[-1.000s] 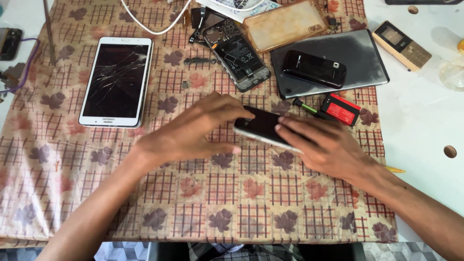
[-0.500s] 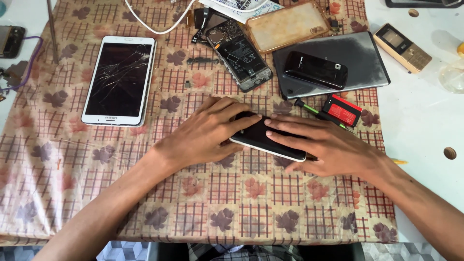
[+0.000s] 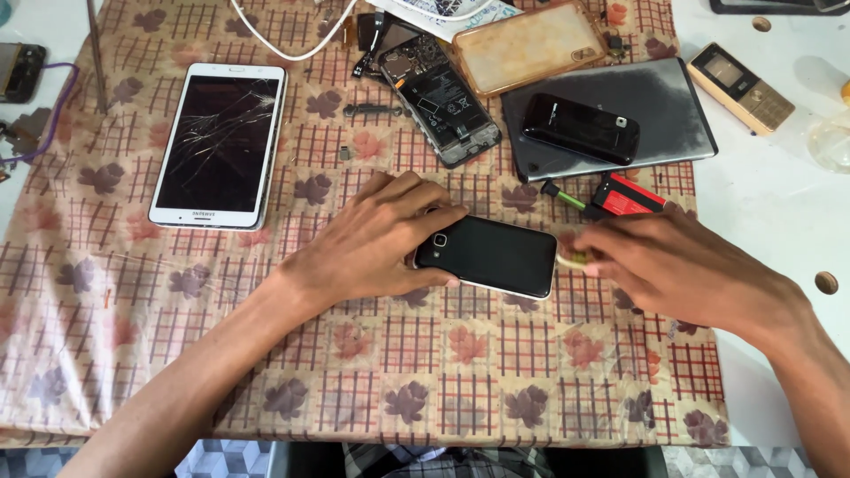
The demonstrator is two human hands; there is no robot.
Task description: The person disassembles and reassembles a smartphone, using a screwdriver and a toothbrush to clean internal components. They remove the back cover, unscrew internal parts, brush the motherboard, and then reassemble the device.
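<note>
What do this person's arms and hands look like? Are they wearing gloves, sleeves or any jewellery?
Both arms are bare as far as the picture shows, with no sleeves in view. The left hand and the right hand wear no gloves, and no rings, watch or bracelet show on the fingers or wrists. The fingernails look short and unpainted.

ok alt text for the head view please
A left hand holds a black phone face down on a patterned cloth, while the right hand pinches a small pale thing at its edge. A cracked white tablet lies to the left.
</note>
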